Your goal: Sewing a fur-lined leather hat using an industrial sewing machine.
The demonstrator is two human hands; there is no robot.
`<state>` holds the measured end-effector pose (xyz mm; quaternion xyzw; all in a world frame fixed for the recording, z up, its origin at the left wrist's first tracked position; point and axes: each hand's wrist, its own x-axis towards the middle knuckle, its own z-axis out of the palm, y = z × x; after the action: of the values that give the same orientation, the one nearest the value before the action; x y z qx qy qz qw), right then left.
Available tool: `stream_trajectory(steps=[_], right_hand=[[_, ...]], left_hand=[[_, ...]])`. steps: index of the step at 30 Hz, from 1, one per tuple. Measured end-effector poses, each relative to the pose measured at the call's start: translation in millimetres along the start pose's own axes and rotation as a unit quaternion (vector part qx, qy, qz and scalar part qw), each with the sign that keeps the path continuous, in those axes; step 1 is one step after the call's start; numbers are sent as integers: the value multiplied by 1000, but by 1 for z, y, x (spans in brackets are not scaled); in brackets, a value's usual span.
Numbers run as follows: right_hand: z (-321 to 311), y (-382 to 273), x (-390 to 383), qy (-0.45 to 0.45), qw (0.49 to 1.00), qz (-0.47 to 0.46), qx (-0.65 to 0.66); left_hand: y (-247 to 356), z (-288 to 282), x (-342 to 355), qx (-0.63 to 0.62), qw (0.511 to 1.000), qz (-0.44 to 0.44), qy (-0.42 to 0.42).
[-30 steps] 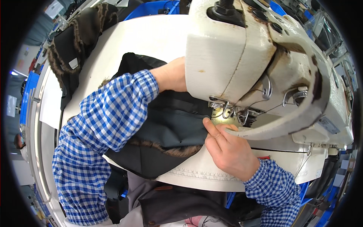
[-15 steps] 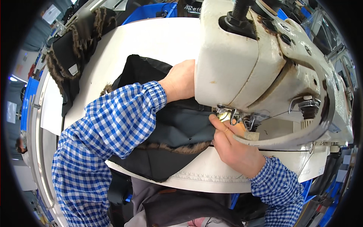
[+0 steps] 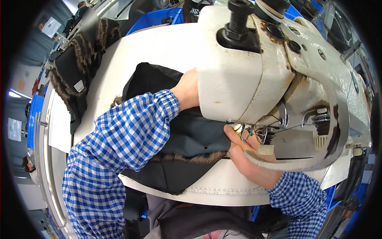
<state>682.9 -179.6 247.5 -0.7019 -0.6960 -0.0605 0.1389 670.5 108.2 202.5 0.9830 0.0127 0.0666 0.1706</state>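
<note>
My left hand rests on a black fabric piece spread left of a white sewing machine, its fingers hidden behind the machine head. My right hand, fingers bent and close together, grips the dark fabric's right edge, index fingertip beside the lit needle area and partly behind the wire loops and curved guard. A strip of brown fur runs along the piece, with more fur peeking out beyond my left sleeve.
More black, fur-trimmed pieces lie at the back left of the white table. Blue bins stand behind it and around it. Two other people are partly visible far left and upper left.
The view has shifted slightly, the scene sitting lower. My right hand and the fabric's edge have moved slightly rightward at the needle area, the fingers now more hidden by the machine parts.
</note>
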Motion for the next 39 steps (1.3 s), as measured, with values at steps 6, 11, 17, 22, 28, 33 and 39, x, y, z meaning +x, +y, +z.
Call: stream_trajectory(steps=[6,11,17,22,28,33,39], right_hand=[[2,-1,-1,2,1000,11,20],[8,-4,6,97,994,-17,49],[23,3,-3,92,992,41,73],[15,7,3,176,980,75,50],[14,5,-4,139,988,54,38],[15,1,-3,157,980,85,82],[19,0,1,130,984,115,47]], left_hand=[[-5,6,-1,-50,997,47,42],[33,-46,-26,73,993,81,52],[69,-106,-66,197,970,134,52],[117,-104,-117,42,984,111,-132],[139,-87,-122,73,991,83,-79],[120,-73,-119,12,999,32,26],[107,-57,-109,-86,990,-102,40]])
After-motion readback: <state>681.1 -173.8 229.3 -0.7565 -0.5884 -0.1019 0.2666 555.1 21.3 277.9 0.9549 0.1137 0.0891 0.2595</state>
